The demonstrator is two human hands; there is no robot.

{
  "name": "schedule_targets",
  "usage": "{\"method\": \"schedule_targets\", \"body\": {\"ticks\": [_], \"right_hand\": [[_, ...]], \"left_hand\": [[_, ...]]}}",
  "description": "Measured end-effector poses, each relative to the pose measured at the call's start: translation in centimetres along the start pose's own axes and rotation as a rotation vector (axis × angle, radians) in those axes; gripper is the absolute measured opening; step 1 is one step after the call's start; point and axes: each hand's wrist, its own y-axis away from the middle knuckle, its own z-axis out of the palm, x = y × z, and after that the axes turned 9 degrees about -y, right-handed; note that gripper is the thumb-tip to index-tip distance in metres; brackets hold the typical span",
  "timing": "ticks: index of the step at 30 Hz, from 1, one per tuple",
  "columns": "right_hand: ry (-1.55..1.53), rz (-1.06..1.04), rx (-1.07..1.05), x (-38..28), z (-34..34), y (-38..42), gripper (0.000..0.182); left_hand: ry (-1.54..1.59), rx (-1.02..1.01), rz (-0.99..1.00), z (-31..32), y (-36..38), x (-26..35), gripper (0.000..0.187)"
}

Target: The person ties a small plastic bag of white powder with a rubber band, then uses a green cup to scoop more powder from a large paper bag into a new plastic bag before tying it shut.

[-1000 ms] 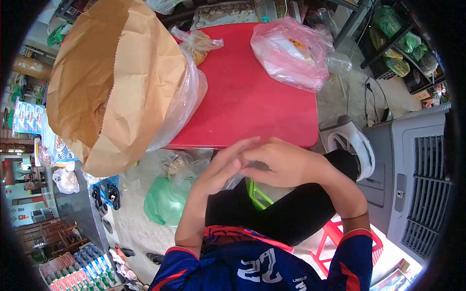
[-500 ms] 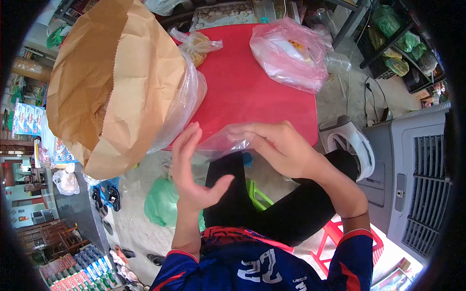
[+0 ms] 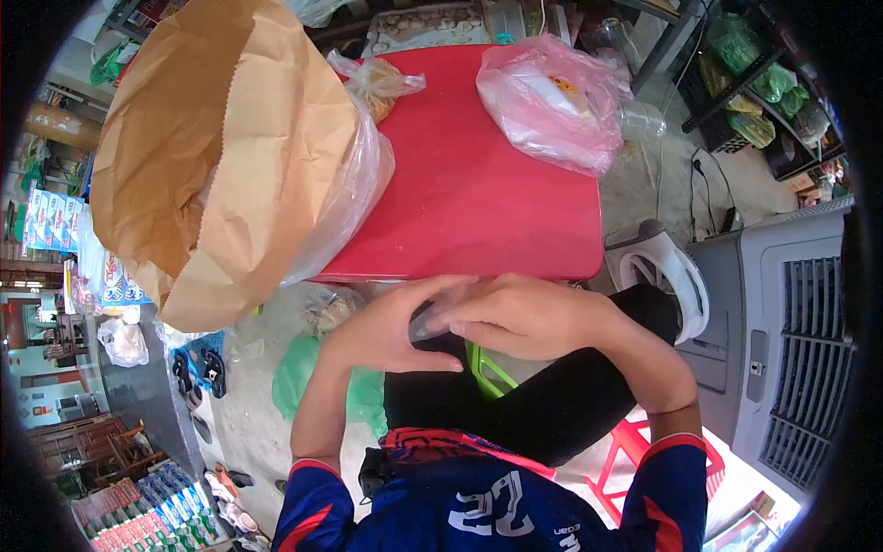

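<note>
My right hand is closed round a clear plastic bag, of which only a small crumpled part shows between my hands. Facing it, my left hand has its thumb and fingers apart; its fingertips are blurred and partly hidden behind my right hand. Both are just in front of the near edge of the red table, above my lap. To the left stands a large open brown paper bag with clear plastic around its outside. Behind it lies a knotted clear bag with yellowish contents.
A pink plastic bag lies at the table's far right. A grey air cooler and a white-and-grey object stand to the right. Below are a green plastic bag and a red stool.
My left hand has swung right to meet my right hand. My right hand has come down and nearer me, and the clear plastic bag is now mostly hidden between them.
</note>
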Motion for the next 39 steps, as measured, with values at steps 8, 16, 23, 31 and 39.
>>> {"method": "schedule_targets", "body": {"ticks": [8,16,23,31,39], "right_hand": [[0.002,-0.145,-0.082,1.4,1.9,-0.9,0.018],[-0.027,0.03,-0.287,1.5,1.0,-0.5,0.021],[-0.041,0.07,-0.313,0.8,0.8,0.1,0.028],[-0.02,0.155,-0.334,0.9,0.9,0.2,0.029],[-0.038,0.141,-0.335,1.2,1.1,0.1,0.027]], "left_hand": [[0.33,-0.365,0.098,1.2,-2.4,-3.2,0.082],[0.315,-0.543,0.022,0.9,-3.9,-1.9,0.064],[0.235,-0.567,0.072,0.9,-4.9,-1.0,0.059],[0.226,-0.582,0.0,1.2,-5.0,-1.3,0.059],[0.221,-0.549,0.019,1.1,-4.7,-1.0,0.061]]}}
